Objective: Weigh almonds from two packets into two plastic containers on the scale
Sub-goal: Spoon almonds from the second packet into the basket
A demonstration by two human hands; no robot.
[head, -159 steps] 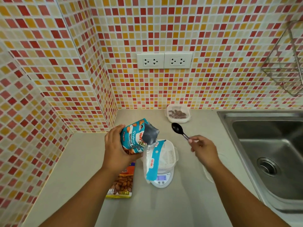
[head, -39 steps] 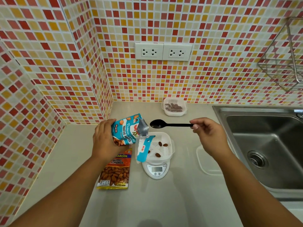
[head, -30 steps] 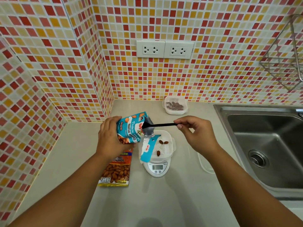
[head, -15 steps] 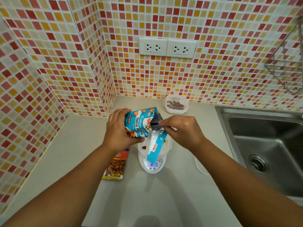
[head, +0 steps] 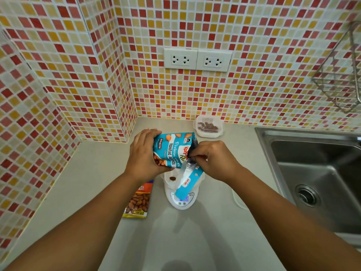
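My left hand [head: 144,153] grips a blue roasted-almonds packet [head: 172,148], tilted with its torn mouth to the right and a torn strip hanging down. At that mouth my right hand [head: 213,159] pinches a black spoon [head: 192,153]; the bowl is hidden inside the packet. Below them a white plastic container [head: 172,176] with at least one almond rests on a small white scale [head: 181,200]. An orange salted-almonds packet [head: 138,200] lies flat left of the scale. A second container [head: 208,128] holding almonds stands by the back wall.
A steel sink [head: 316,180] fills the right side, with a wire rack [head: 340,75] on the wall above it. A clear lid [head: 237,200] lies right of the scale. Tiled walls close the counter at the back and left.
My right hand swung the spoon from above the container to the left and pushed its bowl into the mouth of the blue packet. The left hand kept holding the packet.
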